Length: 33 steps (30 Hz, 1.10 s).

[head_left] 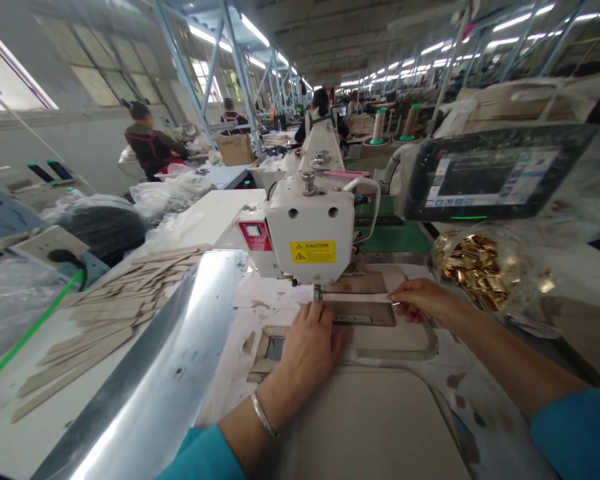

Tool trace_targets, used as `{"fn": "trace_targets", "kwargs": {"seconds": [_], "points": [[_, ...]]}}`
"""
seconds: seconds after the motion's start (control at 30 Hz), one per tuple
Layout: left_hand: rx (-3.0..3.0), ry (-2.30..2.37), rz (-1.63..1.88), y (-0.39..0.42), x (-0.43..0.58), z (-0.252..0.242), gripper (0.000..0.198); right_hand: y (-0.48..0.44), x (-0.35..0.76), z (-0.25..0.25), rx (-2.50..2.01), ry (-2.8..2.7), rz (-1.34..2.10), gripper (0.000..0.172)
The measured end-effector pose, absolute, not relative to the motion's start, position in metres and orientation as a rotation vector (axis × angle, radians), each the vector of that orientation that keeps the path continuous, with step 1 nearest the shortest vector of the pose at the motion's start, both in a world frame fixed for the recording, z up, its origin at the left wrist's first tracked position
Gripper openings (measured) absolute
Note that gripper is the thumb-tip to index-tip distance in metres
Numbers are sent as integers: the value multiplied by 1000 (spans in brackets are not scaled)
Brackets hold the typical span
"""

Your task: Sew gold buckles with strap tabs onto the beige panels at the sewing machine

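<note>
My left hand (pixel 307 340) lies flat, fingers stretched out, on a tan fabric piece (pixel 363 312) set in the clamp template (pixel 420 347) under the sewing machine head (pixel 310 230). My right hand (pixel 420 300) pinches the right edge of the same fabric piece, fingers curled together. The needle (pixel 317 292) sits just above my left fingertips. A silver bangle (pixel 263 417) circles my left wrist.
Several tan strips (pixel 110 313) are piled on the white table at left. A bag of gold metal parts (pixel 477 270) sits at right under a touchscreen panel (pixel 495 173). A green hose (pixel 30 330) crosses the far left. Other people work at stations behind.
</note>
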State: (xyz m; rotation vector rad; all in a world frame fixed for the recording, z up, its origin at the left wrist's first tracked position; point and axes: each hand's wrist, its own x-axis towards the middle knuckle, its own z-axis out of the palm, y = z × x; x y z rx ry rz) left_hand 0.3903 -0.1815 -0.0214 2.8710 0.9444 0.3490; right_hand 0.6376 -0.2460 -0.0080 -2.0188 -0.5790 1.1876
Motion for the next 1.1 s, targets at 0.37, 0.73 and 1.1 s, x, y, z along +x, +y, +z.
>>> {"fn": "trace_targets", "kwargs": {"seconds": [0.37, 0.73, 1.1], "points": [[3010, 1042, 193, -150, 383, -15, 39, -241, 643, -11, -2066, -637, 1201, 14], [3013, 1110, 123, -128, 347, -12, 36, -211, 607, -7, -2096, -684, 1244, 17], [3011, 1203, 114, -107, 309, -13, 40, -182, 566, -7, -2059, -695, 1271, 14]]}}
